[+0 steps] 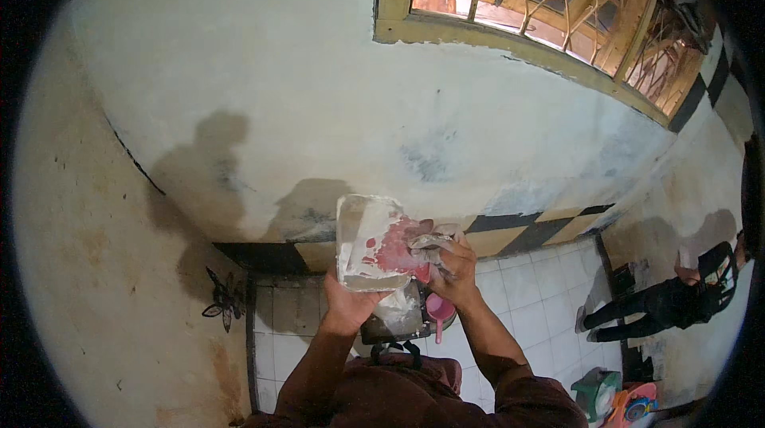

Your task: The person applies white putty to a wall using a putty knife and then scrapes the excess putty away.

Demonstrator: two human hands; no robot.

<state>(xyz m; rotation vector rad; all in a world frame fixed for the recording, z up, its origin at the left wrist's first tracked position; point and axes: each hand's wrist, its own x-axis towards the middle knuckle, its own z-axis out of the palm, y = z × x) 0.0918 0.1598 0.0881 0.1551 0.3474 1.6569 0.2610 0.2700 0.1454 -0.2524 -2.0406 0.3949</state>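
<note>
My left hand (352, 302) grips the lower left of a shallow rectangular plastic tub (352, 242), held up in front of the wall. Whitish paste coats its rim and face, and a red patch (394, 245) spreads over its right half. My right hand (448, 254), its fingers smeared with white paste, is curled against the tub's right side. Whether anything is between those fingers cannot be made out. Below the hands, a dark bucket or basin (394, 332) contains white paste (397, 306). A pink plastic dipper (440, 308) lies at its right.
Ahead stands a patchy painted wall (287, 99) with a barred wooden window (514, 33) and a checkered lower band (508, 234). White tiles (526, 290) cover the floor. Another person (669, 302) stands at right, near a green container (597, 392) and an orange item (633, 407).
</note>
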